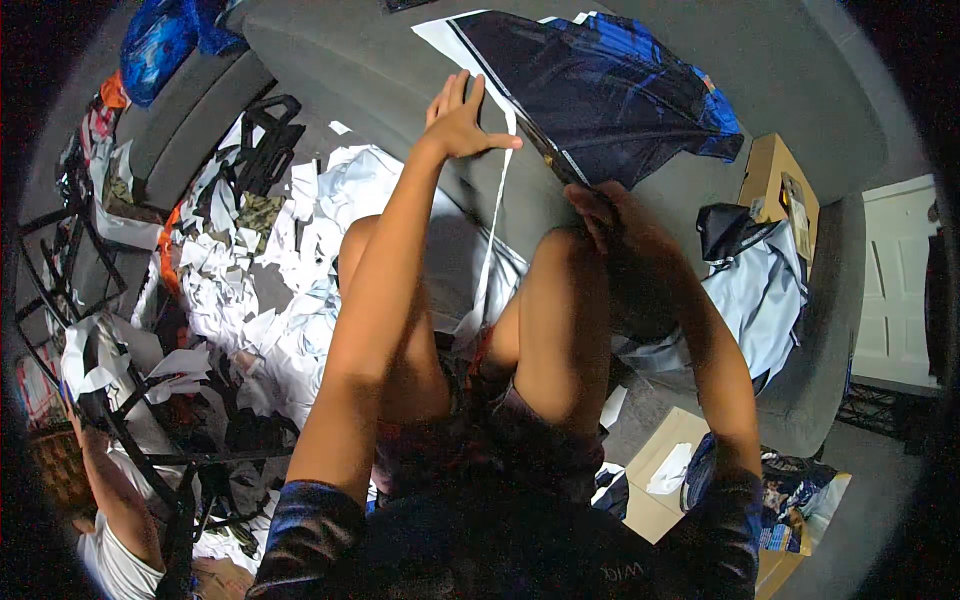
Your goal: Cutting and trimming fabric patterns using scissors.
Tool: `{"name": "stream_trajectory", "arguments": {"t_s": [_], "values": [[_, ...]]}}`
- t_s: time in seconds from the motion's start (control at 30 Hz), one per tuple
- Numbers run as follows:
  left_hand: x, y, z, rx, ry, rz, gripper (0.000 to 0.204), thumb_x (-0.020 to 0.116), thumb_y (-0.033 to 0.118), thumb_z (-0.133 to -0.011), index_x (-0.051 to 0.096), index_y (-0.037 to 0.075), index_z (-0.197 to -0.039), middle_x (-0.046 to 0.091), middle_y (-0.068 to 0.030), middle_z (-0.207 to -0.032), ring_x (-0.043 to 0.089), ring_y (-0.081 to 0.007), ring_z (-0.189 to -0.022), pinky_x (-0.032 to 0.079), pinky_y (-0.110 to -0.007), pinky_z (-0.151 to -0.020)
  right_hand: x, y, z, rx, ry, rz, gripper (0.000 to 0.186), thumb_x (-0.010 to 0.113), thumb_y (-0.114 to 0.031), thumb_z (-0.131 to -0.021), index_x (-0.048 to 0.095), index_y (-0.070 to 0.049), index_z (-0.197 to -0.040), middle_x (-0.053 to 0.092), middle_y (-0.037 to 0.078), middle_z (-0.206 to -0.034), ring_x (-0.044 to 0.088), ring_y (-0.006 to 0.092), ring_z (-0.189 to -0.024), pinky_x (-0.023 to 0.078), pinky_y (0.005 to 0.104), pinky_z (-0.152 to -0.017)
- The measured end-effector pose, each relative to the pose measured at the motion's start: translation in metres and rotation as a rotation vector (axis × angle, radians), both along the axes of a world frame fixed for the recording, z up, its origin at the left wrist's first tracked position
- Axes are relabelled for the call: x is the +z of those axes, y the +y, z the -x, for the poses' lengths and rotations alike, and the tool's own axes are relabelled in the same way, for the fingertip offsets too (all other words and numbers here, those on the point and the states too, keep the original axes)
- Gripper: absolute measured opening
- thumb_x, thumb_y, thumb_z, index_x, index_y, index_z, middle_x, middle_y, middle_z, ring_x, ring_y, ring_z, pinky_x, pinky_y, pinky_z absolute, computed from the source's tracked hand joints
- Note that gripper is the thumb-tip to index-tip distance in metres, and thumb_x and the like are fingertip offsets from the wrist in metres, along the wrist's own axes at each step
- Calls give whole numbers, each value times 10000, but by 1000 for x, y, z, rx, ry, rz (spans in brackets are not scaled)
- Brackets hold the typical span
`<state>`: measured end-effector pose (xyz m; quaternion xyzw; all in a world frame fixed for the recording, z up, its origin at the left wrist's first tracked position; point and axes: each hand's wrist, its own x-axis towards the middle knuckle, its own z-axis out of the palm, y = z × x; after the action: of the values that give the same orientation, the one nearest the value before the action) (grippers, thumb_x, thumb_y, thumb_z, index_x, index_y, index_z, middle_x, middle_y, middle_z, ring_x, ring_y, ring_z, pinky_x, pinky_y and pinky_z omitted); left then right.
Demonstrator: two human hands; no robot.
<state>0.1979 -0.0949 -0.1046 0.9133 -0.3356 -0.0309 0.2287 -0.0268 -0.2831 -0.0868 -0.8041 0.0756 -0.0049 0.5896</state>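
Observation:
A dark navy-and-blue printed fabric piece (600, 80) with a white border lies on the grey sofa (330, 45). My left hand (462, 125) spreads its fingers along the white edge, thumb at a narrow white strip (500, 200) that hangs down between my knees. My right hand (600, 215), in shadow, grips scissors (548, 155) whose blades lie along the fabric's edge, pointing toward my left hand. Their handles are mostly hidden by the fingers.
White scraps (230, 300) heap at left, beside black metal frames (130, 400) and another person's arm (110, 480). A cardboard box (765, 160) and pale fabric (750, 310) sit at right, near a white door (895, 290). A blue bag (150, 55) lies upper left.

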Motion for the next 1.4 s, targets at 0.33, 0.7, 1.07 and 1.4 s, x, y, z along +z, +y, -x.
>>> {"name": "stream_trajectory", "arguments": {"t_s": [0.33, 0.7, 1.07, 1.4], "values": [[0, 0, 0, -5, -1, 3, 1274, 592, 814, -504, 151, 74, -1443, 68, -134, -1510, 40, -267, -1397, 94, -386, -1088, 9, -14, -7, 265, 143, 256, 341, 484, -377, -919, 512, -64, -788, 542, 67, -618, 414, 119, -463, 333, 249, -455], [1, 0, 0, -7, 5, -17, 1297, 579, 829, -497, 137, 57, -1442, 78, -143, -1506, 42, -270, -1396, 89, -394, -1092, 11, -8, 2, 63, 180, 65, 352, 472, -391, -920, 507, -72, -775, 515, 41, -612, 419, 120, -469, 327, 253, -452], [-6, -1, -5, -3, -33, 31, 1333, 587, 820, -501, 85, 14, -1436, 66, -158, -1504, 44, -278, -1395, 95, -399, -1092, 19, -11, -7, 248, 24, 386, 328, 448, -195, -932, 468, -111, -1249, 519, 119, -882, 472, 223, -646, 403, 367, -627], [-6, 0, -4, -14, -38, 30, 1333, 615, 801, -493, 101, 6, -1432, 80, -164, -1502, 64, -281, -1392, 115, -404, -1084, 51, 24, -23, 26, 121, 33, 436, 504, -503, -874, 478, -100, -710, 462, 9, -644, 404, 109, -575, 313, 222, -563]]}}
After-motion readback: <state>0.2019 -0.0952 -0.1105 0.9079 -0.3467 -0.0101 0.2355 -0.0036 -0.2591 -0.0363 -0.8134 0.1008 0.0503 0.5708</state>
